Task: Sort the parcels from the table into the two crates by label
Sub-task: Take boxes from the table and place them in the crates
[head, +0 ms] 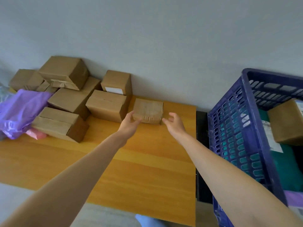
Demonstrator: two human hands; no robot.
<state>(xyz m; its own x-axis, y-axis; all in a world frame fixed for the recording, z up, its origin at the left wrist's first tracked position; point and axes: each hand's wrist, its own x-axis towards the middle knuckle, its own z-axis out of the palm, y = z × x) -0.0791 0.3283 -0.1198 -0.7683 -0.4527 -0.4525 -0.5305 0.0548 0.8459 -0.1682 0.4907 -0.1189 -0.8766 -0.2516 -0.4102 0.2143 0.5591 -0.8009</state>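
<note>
Now, left hand (pixel 131 122) round small parcel (pixel 150 109), right hand (pixel 174 124) beside.

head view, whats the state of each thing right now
small box: flat on the table, closed
left hand: grips the small box's near left corner
right hand: open, beside the box's right end
blue crate: holds a brown parcel
labelled box: upright, label facing camera
front box: tilted, resting on a pink parcel

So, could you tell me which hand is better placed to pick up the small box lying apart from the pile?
Left. The left hand grips the near-left corner of the small box; the right hand hovers open beside its right edge, apparently not touching.
</note>
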